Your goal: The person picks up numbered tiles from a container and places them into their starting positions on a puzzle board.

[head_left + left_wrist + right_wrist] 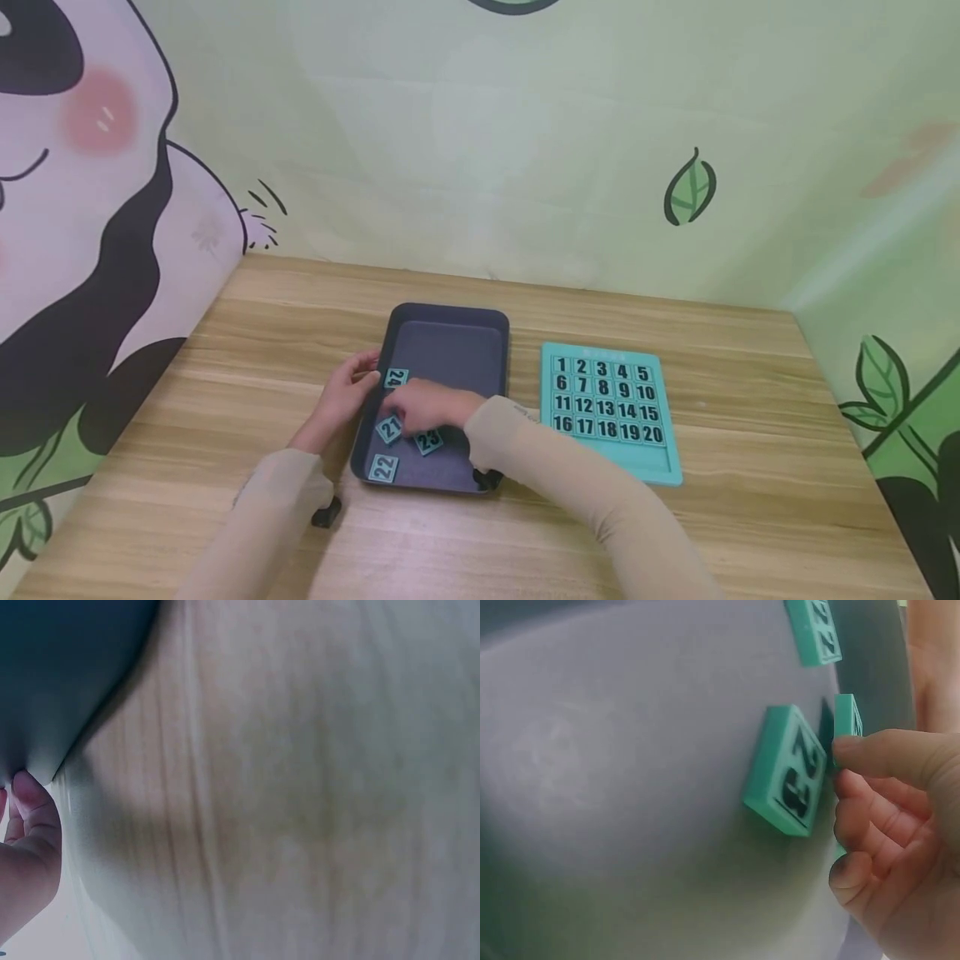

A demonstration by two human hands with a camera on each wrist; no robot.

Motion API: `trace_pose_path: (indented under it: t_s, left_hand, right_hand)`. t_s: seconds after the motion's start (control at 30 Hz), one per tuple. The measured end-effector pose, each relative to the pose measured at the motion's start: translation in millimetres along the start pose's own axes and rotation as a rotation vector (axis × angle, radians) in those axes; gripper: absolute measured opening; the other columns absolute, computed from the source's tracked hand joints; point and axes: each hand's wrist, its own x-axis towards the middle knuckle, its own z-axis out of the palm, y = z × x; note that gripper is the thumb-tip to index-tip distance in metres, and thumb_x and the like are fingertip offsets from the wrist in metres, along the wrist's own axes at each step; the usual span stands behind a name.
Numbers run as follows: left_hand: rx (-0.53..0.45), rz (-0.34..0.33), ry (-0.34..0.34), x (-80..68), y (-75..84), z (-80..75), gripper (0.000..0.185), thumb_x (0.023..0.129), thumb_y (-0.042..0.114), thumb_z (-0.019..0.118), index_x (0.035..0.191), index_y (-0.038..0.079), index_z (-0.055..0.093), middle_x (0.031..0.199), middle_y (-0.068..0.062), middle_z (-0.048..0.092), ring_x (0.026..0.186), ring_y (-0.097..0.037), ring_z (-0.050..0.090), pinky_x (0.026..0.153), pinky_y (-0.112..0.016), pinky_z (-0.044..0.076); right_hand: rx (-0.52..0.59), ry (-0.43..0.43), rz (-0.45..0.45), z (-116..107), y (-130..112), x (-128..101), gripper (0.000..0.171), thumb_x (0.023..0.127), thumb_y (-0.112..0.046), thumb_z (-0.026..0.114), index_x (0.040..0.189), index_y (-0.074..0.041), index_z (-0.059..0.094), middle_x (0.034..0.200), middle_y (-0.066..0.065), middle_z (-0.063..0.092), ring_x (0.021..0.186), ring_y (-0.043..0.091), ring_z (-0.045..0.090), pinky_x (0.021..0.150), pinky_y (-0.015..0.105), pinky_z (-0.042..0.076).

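A dark tray [450, 342] lies on the wooden table and holds teal number tiles 24 [396, 377], 21 [389, 429], 23 [428, 441] and 22 [382, 468]. My right hand [395, 414] reaches into the tray, and its thumb [877, 754] and curled fingers pinch tile 21 [847, 712], right beside tile 23 [787, 772]. Tile 22 [814, 634] lies further off. My left hand [366, 372] grips the tray's left rim near tile 24, with one fingertip [31, 799] pressed against the tray's outer wall [60, 667].
A teal number board [611, 467] lies to the right of the tray with tiles 1 to 20 in rows and its bottom row bare. Illustrated walls close in the table at the back and on both sides. Bare wood [750, 517] lies in front.
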Motion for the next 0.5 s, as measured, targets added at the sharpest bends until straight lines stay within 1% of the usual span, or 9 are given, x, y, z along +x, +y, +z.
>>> trace_pose_path:
  t_s: [0.17,0.27,0.4,0.5]
  left_hand:
    - [-0.004,-0.008,0.003,-0.1,0.2,0.5,0.041,0.091,0.008,0.042,0.131,0.002,0.037,0.128,-0.022,0.042,0.119,-0.037,0.041,0.097,-0.044,0.038]
    - [0.0,-0.007,0.007,0.5,-0.6,0.5,0.041,0.091,0.009,0.042,0.131,0.003,0.038,0.128,-0.021,0.042,0.119,-0.036,0.041,0.097,-0.044,0.038]
    - [0.01,0.004,0.01,1.0,-1.5,-0.1,0.04,0.091,0.009,0.042,0.131,0.002,0.038,0.128,-0.021,0.042,0.119,-0.036,0.041,0.098,-0.044,0.038]
    - [0.019,0.011,0.009,1.6,-1.0,0.8,0.041,0.091,0.009,0.042,0.131,0.001,0.037,0.129,-0.021,0.042,0.119,-0.036,0.041,0.098,-0.044,0.037]
  right_hand:
    - [0.026,0.008,0.019,-12.5,-0.9,-9.5,0.039,0.075,-0.005,0.06,0.114,-0.01,0.059,0.069,-0.002,0.058,0.056,0.006,0.05,0.049,0.014,0.04]
    - [0.016,0.022,0.017,-21.0,-1.5,-18.8,0.039,0.075,-0.005,0.059,0.114,-0.01,0.059,0.067,-0.004,0.056,0.056,0.006,0.049,0.05,0.014,0.039]
    - [-0.045,0.054,-0.003,-30.5,0.3,-33.3,0.036,0.076,-0.008,0.06,0.112,-0.009,0.06,0.066,-0.004,0.056,0.057,0.006,0.048,0.051,0.014,0.037]
    - [-0.08,0.084,-0.001,-35.4,5.3,-46.9,0.034,0.076,-0.01,0.061,0.11,-0.009,0.061,0.065,-0.004,0.055,0.056,0.005,0.048,0.051,0.013,0.036]
